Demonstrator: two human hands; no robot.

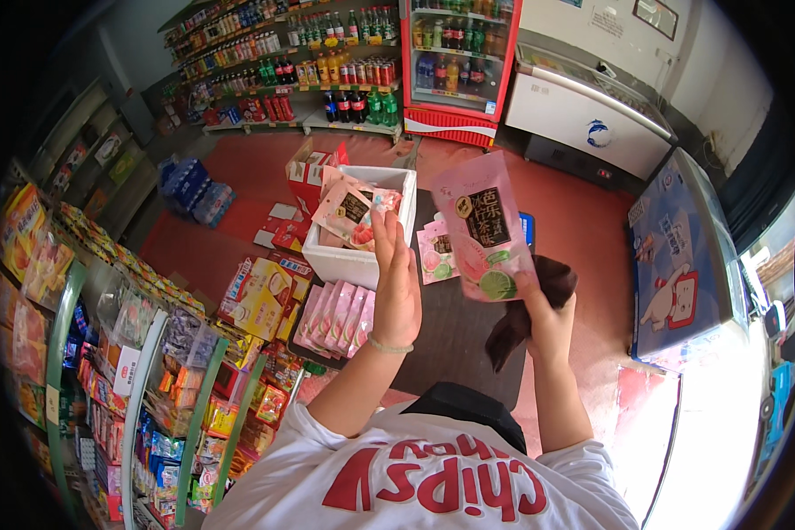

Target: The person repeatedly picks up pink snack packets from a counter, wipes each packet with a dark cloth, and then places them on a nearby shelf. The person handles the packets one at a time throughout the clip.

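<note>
My right hand (548,321) grips a pink snack pouch (487,232) by its lower right corner, with lime and fruit pictures facing me. A dark brown cloth (510,331) is bunched in the same hand and hangs behind the pouch. My left hand (397,291), raised and holding nothing, has its fingers extended upward. Just beyond it stands a white foam box (397,185) with several pouches (348,209) in it. Below, a row of similar pink pouches (338,315) leans on the dark tabletop (430,351). Flat pink pouches (438,252) lie partly behind the held one.
Snack shelves (172,397) crowd the left side. A red drinks fridge (460,73) and a white chest freezer (589,119) stand at the back. A blue freezer (676,258) is on the right. Wrapped bottle packs (195,189) and yellow cartons (262,295) sit at left.
</note>
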